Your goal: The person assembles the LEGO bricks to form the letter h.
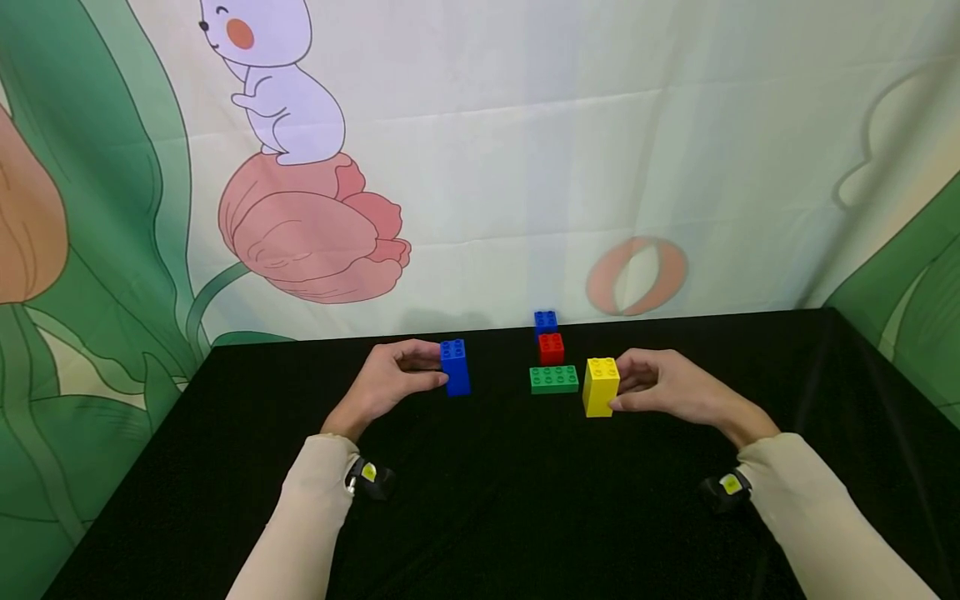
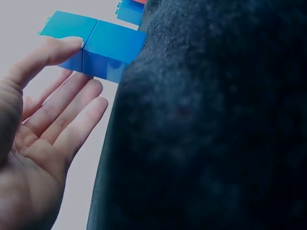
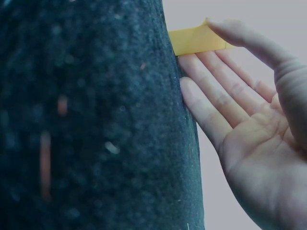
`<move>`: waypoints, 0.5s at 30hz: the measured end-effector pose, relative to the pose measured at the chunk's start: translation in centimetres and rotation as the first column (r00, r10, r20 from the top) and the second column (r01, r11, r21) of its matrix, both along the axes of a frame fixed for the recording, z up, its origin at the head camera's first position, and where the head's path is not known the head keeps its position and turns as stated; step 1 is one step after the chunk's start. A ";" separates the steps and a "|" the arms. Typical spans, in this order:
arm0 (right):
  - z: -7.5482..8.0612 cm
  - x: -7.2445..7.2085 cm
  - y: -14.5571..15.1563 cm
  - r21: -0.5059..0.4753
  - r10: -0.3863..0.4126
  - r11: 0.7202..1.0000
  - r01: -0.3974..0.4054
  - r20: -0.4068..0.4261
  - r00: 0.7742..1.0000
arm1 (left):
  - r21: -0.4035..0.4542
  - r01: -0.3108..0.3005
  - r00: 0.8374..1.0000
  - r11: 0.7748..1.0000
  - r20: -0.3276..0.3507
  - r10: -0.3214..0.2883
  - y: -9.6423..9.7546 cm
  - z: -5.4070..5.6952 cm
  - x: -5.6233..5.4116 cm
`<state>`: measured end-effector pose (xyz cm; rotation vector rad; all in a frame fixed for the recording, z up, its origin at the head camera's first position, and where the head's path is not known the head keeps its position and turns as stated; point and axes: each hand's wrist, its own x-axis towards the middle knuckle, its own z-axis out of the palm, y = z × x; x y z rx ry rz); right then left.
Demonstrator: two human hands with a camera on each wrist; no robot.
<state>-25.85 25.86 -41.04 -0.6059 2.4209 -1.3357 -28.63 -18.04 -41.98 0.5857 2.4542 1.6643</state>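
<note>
My left hand (image 1: pixel 392 375) pinches a stack of two blue building bricks (image 1: pixel 457 369) between thumb and fingers. In the left wrist view the seam between these blue bricks (image 2: pixel 112 43) shows, with the thumb lying across the upper one. On the right, my right hand (image 1: pixel 663 383) pinches a tall yellow building brick piece (image 1: pixel 601 388), studs facing up. The right wrist view has the yellow piece (image 3: pixel 196 39) between thumb and fingertips, standing at the black cloth. Between the hands lies a flat green brick (image 1: pixel 553 380), eight-studded on top.
Behind the green brick stand a red brick (image 1: pixel 551 348) and a blue brick (image 1: pixel 545 321), in a line toward the back edge. Black cloth covers the table (image 1: pixel 480 517). A printed curtain (image 1: pixel 480 167) hangs right behind the table.
</note>
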 end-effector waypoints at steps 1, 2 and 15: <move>-0.1 -0.1 0.0 0.004 -0.002 1.000 0.002 -0.002 1.000 | 0.001 0.001 1.000 1.000 0.001 -0.001 0.0 0.0 0.0; -0.1 -0.1 0.0 0.006 -0.002 1.000 0.002 -0.002 1.000 | 0.003 -0.001 1.000 1.000 0.006 0.001 0.0 0.0 0.0; -0.1 0.0 0.0 0.000 0.004 1.000 -0.004 -0.011 1.000 | 0.003 -0.003 1.000 1.000 0.027 0.003 0.4 -0.1 0.1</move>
